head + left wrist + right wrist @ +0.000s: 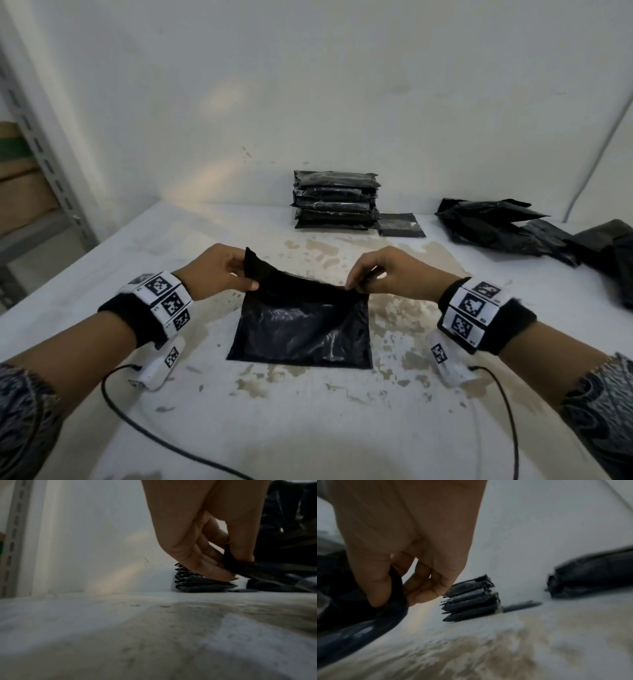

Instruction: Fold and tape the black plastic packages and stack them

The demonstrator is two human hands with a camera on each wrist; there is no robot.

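At frame centre in the head view a black plastic package point(301, 329) lies flat on the stained white table point(102, 260), its near edge toward the bottom of the frame. The left hand point(214, 270) pinches its far-left corner, raised highest — the right hand point(383, 272) pinches the far-right corner lower down; each grip is clamped on the film. The held edge runs left to right between the hands, so the fold likely comes toward the bottom of the frame. The stack of finished packages point(335, 200) sits above centre, loose bags point(507, 226) at the right.
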